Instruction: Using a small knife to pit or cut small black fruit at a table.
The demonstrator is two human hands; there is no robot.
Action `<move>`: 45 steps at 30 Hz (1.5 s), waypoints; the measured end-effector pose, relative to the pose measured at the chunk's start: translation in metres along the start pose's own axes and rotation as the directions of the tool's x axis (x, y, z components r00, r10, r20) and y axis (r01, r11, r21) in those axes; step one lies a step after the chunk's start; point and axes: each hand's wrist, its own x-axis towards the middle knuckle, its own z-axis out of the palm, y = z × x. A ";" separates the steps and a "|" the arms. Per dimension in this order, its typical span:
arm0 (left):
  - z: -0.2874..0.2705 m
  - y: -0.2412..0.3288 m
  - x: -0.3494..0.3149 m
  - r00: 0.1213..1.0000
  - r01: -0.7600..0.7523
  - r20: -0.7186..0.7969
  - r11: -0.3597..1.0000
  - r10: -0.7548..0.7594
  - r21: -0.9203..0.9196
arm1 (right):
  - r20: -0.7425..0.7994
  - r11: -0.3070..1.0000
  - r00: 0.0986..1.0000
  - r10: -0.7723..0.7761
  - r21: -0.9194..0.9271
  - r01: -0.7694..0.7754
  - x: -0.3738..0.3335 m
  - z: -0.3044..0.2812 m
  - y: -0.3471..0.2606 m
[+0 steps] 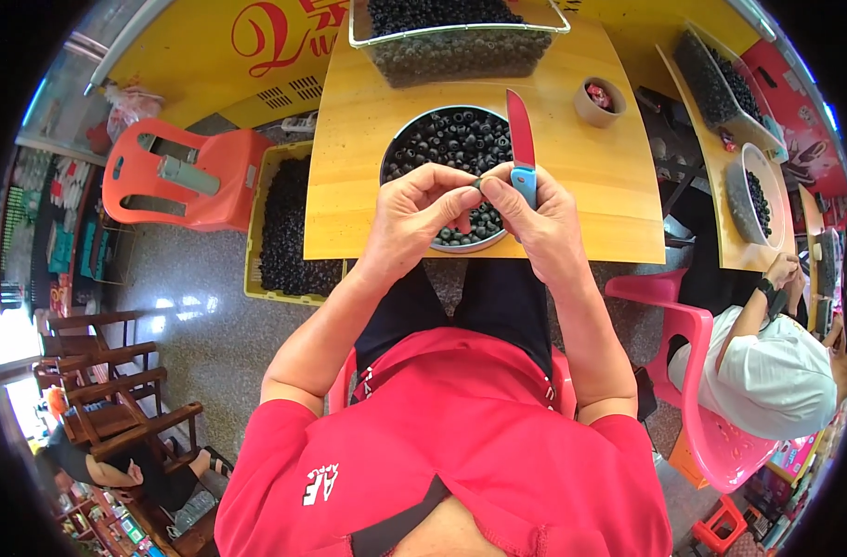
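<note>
My left hand (pixel 422 215) pinches a small dark round piece (pixel 479 183) between thumb and fingertips. In my right hand (pixel 542 218) is a knife (pixel 521 139) with a red blade and a light blue handle, its blade pointing away from me. The right thumb also meets the small piece, which the fingertips mostly hide. Both hands are over the near part of a round bowl (pixel 384 172) full of small dark, shiny round pieces (pixel 451 139). Whether these are nuts, fruits or snails I cannot tell.
The bowl stands on a wooden table (pixel 349 148). Behind it is a clear bin (pixel 461 60) of dark pieces; a small cup (pixel 598 113) sits right. A yellow crate (pixel 256 246) and orange chair (pixel 187 176) are left. Another person (pixel 767 362) sits right on a pink chair (pixel 688 399).
</note>
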 end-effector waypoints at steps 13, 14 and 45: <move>-0.001 -0.015 -0.002 0.992 -0.128 -0.014 0.983 0.127 -0.133 | 0.003 0.941 0.981 -0.195 -0.280 0.188 -0.001 -0.003 0.005; -0.001 -0.016 -0.002 0.991 -0.132 -0.030 0.981 0.129 -0.139 | 0.047 0.816 0.928 -0.369 -0.462 0.348 -0.001 -0.003 0.008; -0.004 -0.014 -0.004 0.957 -0.279 0.006 0.930 0.289 -0.240 | 0.089 0.986 0.989 -0.122 -0.106 0.131 -0.001 0.010 -0.014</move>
